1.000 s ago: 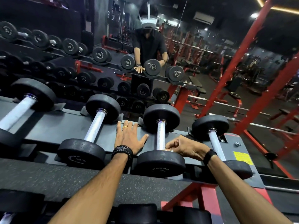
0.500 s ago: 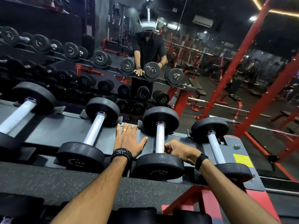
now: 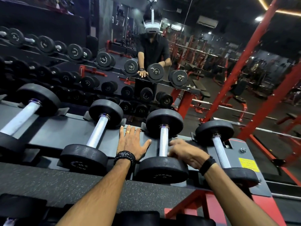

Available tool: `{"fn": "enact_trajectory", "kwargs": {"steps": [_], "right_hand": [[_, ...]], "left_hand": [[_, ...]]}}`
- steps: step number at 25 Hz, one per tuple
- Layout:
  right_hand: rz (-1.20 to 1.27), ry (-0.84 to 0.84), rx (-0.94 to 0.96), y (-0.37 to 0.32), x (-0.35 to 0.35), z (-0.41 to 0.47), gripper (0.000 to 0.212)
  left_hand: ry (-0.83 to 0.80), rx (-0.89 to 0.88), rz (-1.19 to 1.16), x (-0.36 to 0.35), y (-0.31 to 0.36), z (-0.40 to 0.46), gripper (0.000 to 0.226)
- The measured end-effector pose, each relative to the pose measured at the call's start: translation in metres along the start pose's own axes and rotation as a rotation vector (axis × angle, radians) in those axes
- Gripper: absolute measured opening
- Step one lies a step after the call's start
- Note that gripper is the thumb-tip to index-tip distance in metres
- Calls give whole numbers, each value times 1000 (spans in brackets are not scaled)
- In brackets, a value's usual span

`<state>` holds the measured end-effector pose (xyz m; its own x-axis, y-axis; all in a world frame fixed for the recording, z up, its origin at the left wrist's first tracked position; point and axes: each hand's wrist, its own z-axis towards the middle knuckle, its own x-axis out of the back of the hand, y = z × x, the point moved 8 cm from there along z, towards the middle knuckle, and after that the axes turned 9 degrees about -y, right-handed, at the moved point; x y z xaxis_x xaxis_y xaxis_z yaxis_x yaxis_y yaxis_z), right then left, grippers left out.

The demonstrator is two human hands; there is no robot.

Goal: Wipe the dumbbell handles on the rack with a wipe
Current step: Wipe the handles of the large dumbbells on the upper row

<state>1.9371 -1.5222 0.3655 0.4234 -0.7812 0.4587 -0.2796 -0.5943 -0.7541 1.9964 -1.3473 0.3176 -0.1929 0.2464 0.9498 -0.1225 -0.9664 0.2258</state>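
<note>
Several black dumbbells with silver knurled handles lie on the grey rack shelf (image 3: 65,128). My left hand (image 3: 132,144) rests flat on the shelf, fingers spread, between the second dumbbell handle (image 3: 97,131) and the third dumbbell handle (image 3: 163,137). My right hand (image 3: 185,154) comes in from the right, its fingers curled against the lower end of the third handle, just above the near weight head (image 3: 162,170). The wipe is hidden under those fingers. A fourth dumbbell handle (image 3: 219,149) lies to the right of my right wrist.
A mirror behind the rack reflects a person (image 3: 153,51) and more dumbbell rows. A red steel post (image 3: 244,62) slants up at the right. A yellow sticker (image 3: 248,164) marks the rack's right end. Lower-tier dumbbells (image 3: 138,219) sit below my forearms.
My right hand has loosened from a tight fist and moved slightly up along the third handle. My left hand has stayed flat on the shelf.
</note>
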Motion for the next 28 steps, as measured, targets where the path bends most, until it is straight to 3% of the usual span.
{"fn": "enact_trajectory", "kwargs": {"steps": [9,13,18,20,23,28], "right_hand": [[315,-107,-48,7,-12,4,9],[326,-214,-69,7,-3,1,44],[478,-268,14,1,-28,20,34],[447,-309,39,0,-33,25,30],[291,-261,30,6,-25,28,50],[127,-223,72,10,-14,18,59]], "left_hand": [[7,-8,6,0,2,-1,77],[-1,0,-4,1,1,-1,78],[-12,5,5,1,0,-1,79],[-8,2,-5,1,0,-1,78],[-7,-1,-5,0,1,0,75],[-13,-3,-3,2,0,-1,76]]}}
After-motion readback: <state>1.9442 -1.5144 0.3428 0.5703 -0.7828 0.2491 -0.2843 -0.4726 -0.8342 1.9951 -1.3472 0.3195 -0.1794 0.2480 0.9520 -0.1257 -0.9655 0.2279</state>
